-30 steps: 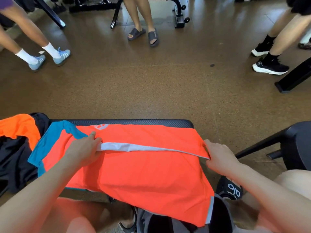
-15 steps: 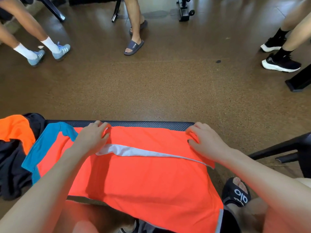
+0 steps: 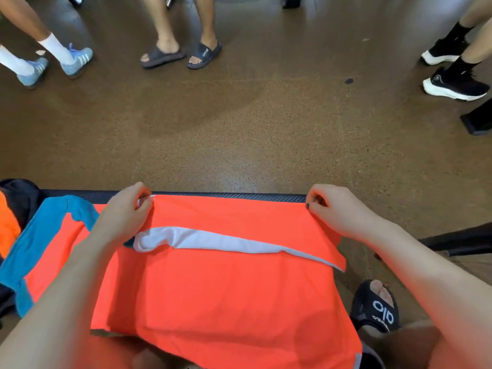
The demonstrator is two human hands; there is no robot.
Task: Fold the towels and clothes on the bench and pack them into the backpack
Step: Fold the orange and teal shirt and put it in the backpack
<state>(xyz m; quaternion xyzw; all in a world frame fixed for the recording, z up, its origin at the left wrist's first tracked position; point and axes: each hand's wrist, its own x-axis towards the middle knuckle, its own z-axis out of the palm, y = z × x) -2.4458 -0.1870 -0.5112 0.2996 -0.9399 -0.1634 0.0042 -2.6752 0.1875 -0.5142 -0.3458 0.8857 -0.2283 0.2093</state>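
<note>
Pinching the orange shirt at the bench's far edge

My left hand [image 3: 122, 219] and right hand [image 3: 338, 211] each pinch the orange shirt [image 3: 213, 288] over the bench [image 3: 239, 196].

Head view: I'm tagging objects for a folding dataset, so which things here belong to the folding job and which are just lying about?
Part of the job:
- orange shirt, far edge pinched by left hand and right hand
- bench
- orange and black clothes waiting at the left

Just lying about:
- onlookers' sandals
- black sneakers
</note>
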